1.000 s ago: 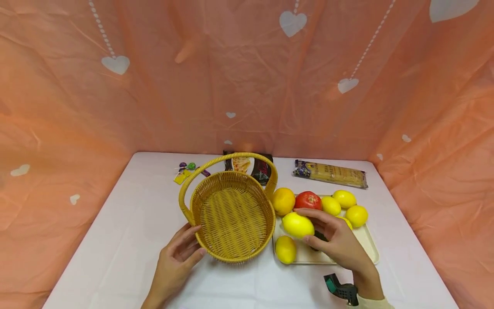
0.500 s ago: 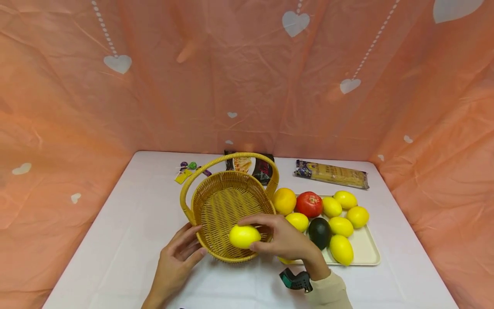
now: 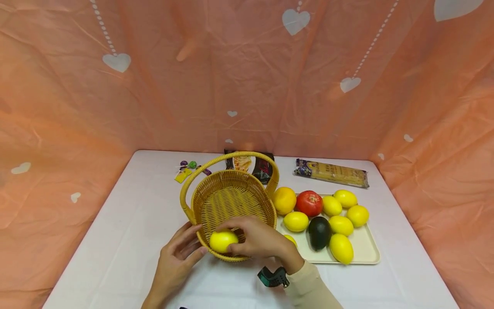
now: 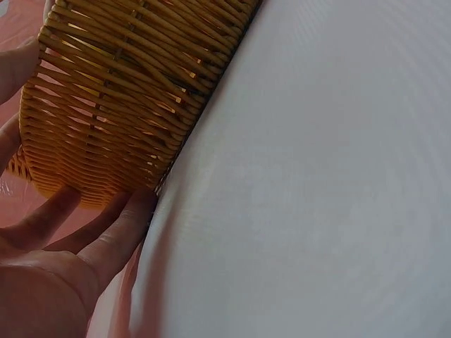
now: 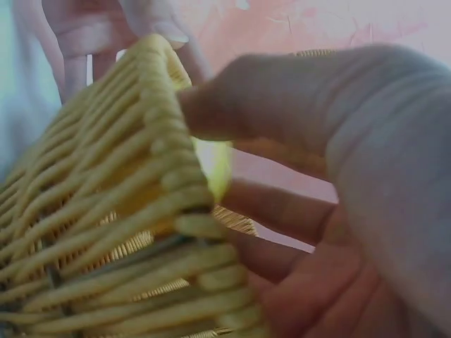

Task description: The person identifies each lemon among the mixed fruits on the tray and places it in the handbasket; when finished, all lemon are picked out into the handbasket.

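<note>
Head view: yellow lemon [image 3: 220,242] sits inside the wicker basket [image 3: 227,204], by its front-left wall. Right hand [image 3: 256,238] reaches over the front-right rim and pinches the lemon between thumb and fingers; whether the fruit bears on the basket floor, cannot tell. Left hand [image 3: 173,253] touches the basket's left-front side, fingers spread and relaxed.

Left wrist view adds what the head view hides: fingertips lying nearly straight against the outer weave, the lowest close to the white table [image 3: 123,244]. Right wrist view: rim fills the foreground; only a patch of yellow shows past the thumb.

Tray [image 3: 365,251], right of basket: orange [image 3: 284,201] at rear-left corner, red pomegranate [image 3: 309,204] along rear edge, dark avocado [image 3: 319,233] mid-tray, six lemons [image 3: 341,249] in full sight. One more yellow fruit [image 3: 290,238] near the left edge, partly covered by the right hand.

Table's back edge: black packet [image 3: 263,169], crossed by the basket handle [image 3: 243,153]; pasta packet [image 3: 333,174] toward back-right corner; lollipops [image 3: 191,165] toward back-left.
</note>
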Demonstrator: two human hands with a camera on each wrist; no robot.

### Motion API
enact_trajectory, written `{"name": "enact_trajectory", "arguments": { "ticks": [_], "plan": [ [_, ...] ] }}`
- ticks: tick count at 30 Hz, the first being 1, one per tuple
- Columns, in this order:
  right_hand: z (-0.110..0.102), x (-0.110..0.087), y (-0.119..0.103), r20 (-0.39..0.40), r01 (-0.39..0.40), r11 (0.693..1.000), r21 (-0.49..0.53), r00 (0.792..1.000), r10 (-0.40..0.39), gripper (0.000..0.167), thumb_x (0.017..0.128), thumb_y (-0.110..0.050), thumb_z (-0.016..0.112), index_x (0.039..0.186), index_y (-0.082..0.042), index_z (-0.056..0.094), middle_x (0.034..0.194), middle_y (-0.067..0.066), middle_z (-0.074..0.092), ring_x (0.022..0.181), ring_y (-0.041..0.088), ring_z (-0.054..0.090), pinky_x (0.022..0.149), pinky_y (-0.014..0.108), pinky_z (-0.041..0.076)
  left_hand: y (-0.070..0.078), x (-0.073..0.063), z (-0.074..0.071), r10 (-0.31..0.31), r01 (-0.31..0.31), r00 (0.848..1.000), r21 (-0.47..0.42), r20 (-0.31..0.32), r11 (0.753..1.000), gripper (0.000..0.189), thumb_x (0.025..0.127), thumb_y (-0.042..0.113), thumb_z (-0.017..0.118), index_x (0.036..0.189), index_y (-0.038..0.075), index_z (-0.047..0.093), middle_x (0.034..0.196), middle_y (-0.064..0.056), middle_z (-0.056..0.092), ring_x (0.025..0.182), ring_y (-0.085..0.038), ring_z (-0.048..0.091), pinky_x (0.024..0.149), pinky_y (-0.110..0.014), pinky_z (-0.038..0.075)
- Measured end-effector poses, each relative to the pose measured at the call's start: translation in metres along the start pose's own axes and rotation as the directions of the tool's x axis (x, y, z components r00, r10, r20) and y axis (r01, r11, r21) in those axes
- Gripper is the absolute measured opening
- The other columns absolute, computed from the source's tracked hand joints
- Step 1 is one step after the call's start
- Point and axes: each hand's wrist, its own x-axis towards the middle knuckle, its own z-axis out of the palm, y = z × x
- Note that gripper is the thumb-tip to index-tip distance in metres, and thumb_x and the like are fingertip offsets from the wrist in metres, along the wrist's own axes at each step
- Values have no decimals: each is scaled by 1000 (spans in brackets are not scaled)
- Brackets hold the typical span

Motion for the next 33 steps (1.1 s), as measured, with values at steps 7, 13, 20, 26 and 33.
{"name": "enact_trajectory", "arguments": {
  "ticks": [7, 13, 20, 26, 33],
  "plan": [
    [-15, -23, 13, -117, 23, 963, 267, 993, 9, 43, 99, -12, 82, 140, -7, 73, 142, 9, 74, 128, 33, 72, 116, 52, 61, -2, -1, -1, -3, 3, 1000, -13, 8, 1000, 57, 94, -10, 80, 148, -10, 60, 168, -36, 34, 134, -11, 67, 108, -30, 63],
    [-41, -72, 42, -301, 122, 904, 409, 954, 8, 40, 101, -4, 78, 140, -1, 73, 140, 20, 74, 128, 17, 73, 115, 48, 62, -3, 0, -2, 12, -12, 1000, -6, 14, 1000, 57, 94, -10, 80, 148, -9, 61, 167, -37, 34, 134, -13, 68, 108, -31, 64],
    [-57, -132, 70, -427, 180, 859, 480, 903, 49, 39, 99, 17, 64, 138, 16, 65, 139, 7, 77, 127, 19, 75, 110, 35, 64, -4, 0, -2, 9, -9, 1000, -11, 16, 1000, 56, 95, -9, 80, 148, -10, 61, 167, -37, 34, 133, -15, 68, 108, -30, 64],
    [-56, -180, 83, -525, 118, 898, 425, 839, 139, 39, 99, 21, 61, 137, 18, 65, 135, 0, 79, 122, 16, 77, 106, 28, 65, -6, 0, -2, 20, -20, 1000, -12, 13, 1000, 56, 94, -11, 79, 147, -10, 61, 167, -37, 34, 134, -13, 68, 107, -29, 63],
    [-55, -229, 86, -619, 92, 901, 423, 755, 214, 38, 98, 26, 58, 136, 23, 61, 132, 1, 80, 120, 13, 77, 102, 25, 66, -8, 1, -3, 27, -26, 1000, -21, 16, 999, 57, 94, -12, 79, 148, -9, 61, 167, -37, 34, 134, -13, 68, 107, -28, 64]
  ]
}}
